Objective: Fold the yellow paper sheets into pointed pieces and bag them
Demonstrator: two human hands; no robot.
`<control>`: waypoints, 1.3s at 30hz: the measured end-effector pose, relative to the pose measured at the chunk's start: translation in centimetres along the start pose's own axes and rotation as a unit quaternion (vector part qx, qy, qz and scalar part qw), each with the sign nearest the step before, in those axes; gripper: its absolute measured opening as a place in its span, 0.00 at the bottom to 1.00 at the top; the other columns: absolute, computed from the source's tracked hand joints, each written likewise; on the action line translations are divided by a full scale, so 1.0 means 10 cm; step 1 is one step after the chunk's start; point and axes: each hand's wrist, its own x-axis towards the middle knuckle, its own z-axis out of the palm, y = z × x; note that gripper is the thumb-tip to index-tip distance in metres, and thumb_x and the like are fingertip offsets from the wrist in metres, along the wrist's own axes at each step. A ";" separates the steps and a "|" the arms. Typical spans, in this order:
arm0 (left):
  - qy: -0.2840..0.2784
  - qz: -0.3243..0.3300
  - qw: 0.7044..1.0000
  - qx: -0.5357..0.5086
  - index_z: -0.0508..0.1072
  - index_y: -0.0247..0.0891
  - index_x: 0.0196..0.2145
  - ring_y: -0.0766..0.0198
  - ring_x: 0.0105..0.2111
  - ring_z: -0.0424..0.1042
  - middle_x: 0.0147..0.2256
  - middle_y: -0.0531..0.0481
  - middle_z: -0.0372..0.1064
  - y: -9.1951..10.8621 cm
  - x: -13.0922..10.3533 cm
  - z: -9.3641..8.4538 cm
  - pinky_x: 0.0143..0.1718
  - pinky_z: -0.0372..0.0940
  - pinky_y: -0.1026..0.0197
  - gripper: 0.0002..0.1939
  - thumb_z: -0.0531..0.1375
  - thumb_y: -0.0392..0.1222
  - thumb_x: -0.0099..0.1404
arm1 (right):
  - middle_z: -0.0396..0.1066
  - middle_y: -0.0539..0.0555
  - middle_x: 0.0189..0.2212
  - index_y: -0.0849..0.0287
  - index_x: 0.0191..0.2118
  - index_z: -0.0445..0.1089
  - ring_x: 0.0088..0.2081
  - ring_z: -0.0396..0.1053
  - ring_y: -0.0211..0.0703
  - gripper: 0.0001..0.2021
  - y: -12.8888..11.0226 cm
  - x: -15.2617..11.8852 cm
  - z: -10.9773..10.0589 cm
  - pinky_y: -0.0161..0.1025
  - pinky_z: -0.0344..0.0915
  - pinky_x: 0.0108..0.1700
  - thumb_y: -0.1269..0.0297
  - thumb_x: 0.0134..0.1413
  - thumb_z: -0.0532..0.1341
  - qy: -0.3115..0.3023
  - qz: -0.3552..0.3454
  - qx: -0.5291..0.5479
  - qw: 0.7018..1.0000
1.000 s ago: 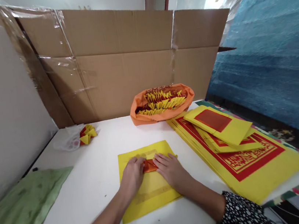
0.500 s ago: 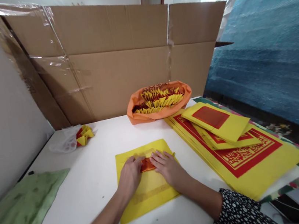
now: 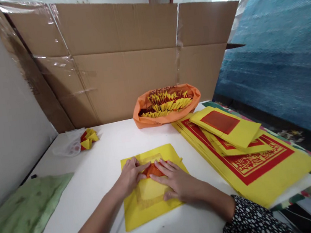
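A small folded paper (image 3: 153, 170), shiny orange-red on its visible face, lies on a yellow sheet stack (image 3: 147, 220) with a pale square in its middle. My left hand (image 3: 129, 177) has its index finger along the top left edge of the folded paper and the thumb at its lower left corner, with the other fingers curled. Flat on its right side rests my right hand (image 3: 179, 180), fingers spread and pointing up-left, covering that end of the paper. Its thumb lies lower down on the yellow sheet.
An orange bag (image 3: 150, 122) of folded yellow-red papers stands at the back. Yellow sheets with red print (image 3: 284, 169) are piled on the right. A clear plastic bag (image 3: 68, 146) and folded pieces sit back left, near a green cloth (image 3: 28, 219). Cardboard (image 3: 129, 77) walls the rear.
My right hand has spread its fingers and brought its thumb lower. My left hand has shifted slightly left, its index finger now extended. The orange-red paper shows a slanted, more triangular outline.
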 end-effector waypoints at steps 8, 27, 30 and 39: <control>-0.068 0.044 0.995 -0.053 0.74 0.42 0.46 0.56 0.41 0.63 0.41 0.46 0.65 -0.05 0.20 -0.33 0.45 0.60 0.57 0.22 0.63 0.57 0.58 | 0.31 0.58 0.70 0.43 0.68 0.43 0.69 0.31 0.62 0.40 0.03 0.01 -0.04 0.62 0.43 0.64 0.38 0.54 0.58 -0.027 -0.018 0.008 0.999; 0.109 0.094 0.971 -0.188 0.76 0.39 0.30 0.57 0.47 0.72 0.40 0.46 0.76 0.41 0.30 -0.28 0.53 0.62 0.54 0.08 0.58 0.39 0.64 | 0.63 0.53 0.60 0.51 0.65 0.56 0.61 0.60 0.41 0.24 0.02 -0.11 -0.18 0.46 0.60 0.62 0.72 0.66 0.46 0.267 -0.019 0.069 0.961; 0.038 0.103 0.979 -0.171 0.75 0.39 0.33 0.57 0.55 0.67 0.48 0.45 0.73 0.35 0.08 -0.07 0.55 0.63 0.54 0.08 0.55 0.33 0.64 | 0.66 0.54 0.58 0.55 0.62 0.62 0.61 0.60 0.40 0.23 -0.08 -0.13 0.01 0.46 0.58 0.63 0.76 0.65 0.45 0.175 -0.090 -0.037 0.980; -0.069 0.096 0.981 -0.156 0.60 0.46 0.61 0.54 0.63 0.55 0.61 0.44 0.59 0.36 -0.15 0.05 0.62 0.55 0.47 0.26 0.58 0.37 0.66 | 0.73 0.49 0.51 0.51 0.53 0.71 0.53 0.70 0.37 0.17 -0.10 -0.20 0.10 0.41 0.65 0.57 0.72 0.60 0.57 0.102 -0.049 0.126 0.986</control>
